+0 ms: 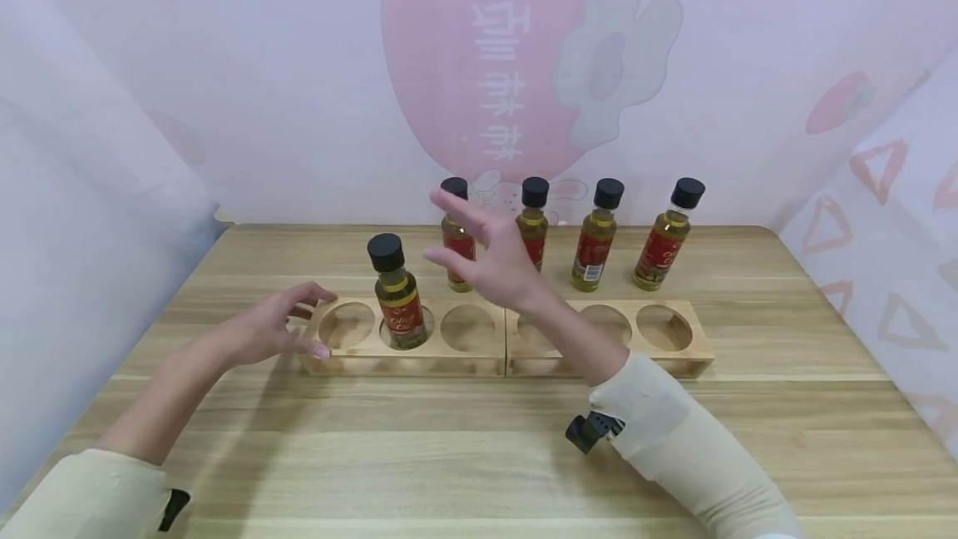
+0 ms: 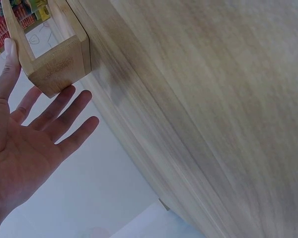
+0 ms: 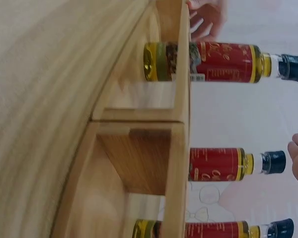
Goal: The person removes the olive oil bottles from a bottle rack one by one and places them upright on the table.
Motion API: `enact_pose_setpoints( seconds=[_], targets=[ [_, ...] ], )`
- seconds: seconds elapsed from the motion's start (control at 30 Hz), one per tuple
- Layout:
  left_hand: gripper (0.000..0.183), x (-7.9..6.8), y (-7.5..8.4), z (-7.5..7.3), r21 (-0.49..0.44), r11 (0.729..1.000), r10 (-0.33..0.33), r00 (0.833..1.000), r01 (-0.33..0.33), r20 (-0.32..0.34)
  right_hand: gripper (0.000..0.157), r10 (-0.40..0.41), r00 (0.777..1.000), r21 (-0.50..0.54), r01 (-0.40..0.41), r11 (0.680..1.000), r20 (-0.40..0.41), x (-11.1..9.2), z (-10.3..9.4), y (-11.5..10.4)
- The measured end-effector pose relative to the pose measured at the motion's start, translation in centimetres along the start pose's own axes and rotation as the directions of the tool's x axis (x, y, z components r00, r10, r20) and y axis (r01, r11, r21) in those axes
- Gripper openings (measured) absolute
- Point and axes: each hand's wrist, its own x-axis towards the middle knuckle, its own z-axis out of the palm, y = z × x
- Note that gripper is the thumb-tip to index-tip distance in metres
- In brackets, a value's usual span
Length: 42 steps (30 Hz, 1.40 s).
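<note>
My left hand (image 1: 258, 331) pinches the left end of a light wooden bottle rack (image 1: 449, 356), thumb at the front corner and fingers at the end and back; the left wrist view shows the other fingers spread. In the rack's second hole from the left stands an olive oil bottle (image 1: 400, 314) with a black cap and red label, tilted a little in the head view. Above the rack, my right hand (image 1: 497, 260) hovers with fingers extended and thumb apart, holding nothing. It partly covers one bottle (image 1: 454, 244) behind.
Behind the rack stand more olive oil bottles in a row, among them a middle one (image 1: 595, 244) and a rightmost one (image 1: 662, 244). A second rack section (image 1: 699, 343) adjoins the first on the right. A printed cloth (image 1: 299, 106) hangs behind the wooden table (image 1: 374, 456).
</note>
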Motion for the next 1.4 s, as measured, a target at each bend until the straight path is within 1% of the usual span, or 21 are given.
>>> enact_pose_setpoints(
  seconds=[0.1, 0.17, 0.3, 0.4, 0.57, 0.63, 0.73, 0.93, 1.2, 1.4],
  targets=[
    [0.077, 0.0, 0.0, 0.0, 0.000, 1.000, -0.002, 1.000, 0.002, 0.000, 0.069, 0.032, 0.999, 0.040, -0.033, 0.999, 0.040, -0.3, 0.6, 0.0],
    [0.077, 0.0, 0.0, 0.0, 0.001, 1.000, -0.001, 1.000, 0.001, 0.000, 0.069, 0.052, 0.997, 0.047, -0.055, 0.997, 0.053, -0.4, 1.0, 0.0],
    [0.077, 0.0, 0.0, 0.0, 0.000, 1.000, 0.001, 1.000, -0.001, 0.002, 0.067, 0.063, 0.995, 0.064, -0.068, 0.996, 0.083, -0.5, 1.9, 0.1],
    [0.077, 0.0, 0.0, 0.0, -0.001, 1.000, 0.002, 1.000, -0.002, 0.002, 0.065, 0.071, 0.991, 0.099, -0.083, 0.992, 0.114, -0.4, 2.5, 0.1],
    [0.077, 0.0, -0.1, 0.1, -0.004, 1.000, 0.006, 1.000, -0.006, 0.000, 0.066, 0.130, 0.980, 0.125, -0.149, 0.981, 0.149, -0.2, 3.4, -0.1],
    [0.076, 0.0, -0.1, 0.1, -0.008, 1.000, 0.006, 1.000, -0.006, -0.002, 0.067, 0.147, 0.977, 0.127, -0.167, 0.978, 0.152, -0.1, 3.7, -0.1],
    [0.076, 0.0, -0.1, 0.1, -0.012, 1.000, 0.004, 1.000, -0.004, -0.002, 0.066, 0.150, 0.976, 0.157, -0.175, 0.972, 0.158, 0.1, 4.1, -0.1],
    [0.076, 0.0, -0.1, 0.0, -0.010, 1.000, 0.002, 1.000, -0.002, 0.001, 0.061, 0.130, 0.980, 0.196, -0.158, 0.968, 0.150, 0.3, 4.4, 0.0],
    [0.075, 0.1, -0.1, 0.0, -0.003, 1.000, -0.001, 1.000, 0.001, -0.002, 0.051, 0.130, 0.984, 0.148, -0.147, 0.978, 0.122, 0.5, 4.7, 0.3],
    [0.075, 0.1, 0.0, -0.1, -0.004, 1.000, -0.006, 1.000, 0.006, -0.001, 0.046, 0.155, 0.982, 0.155, -0.171, 0.973, 0.108, 0.7, 4.8, 0.1]
  ],
)
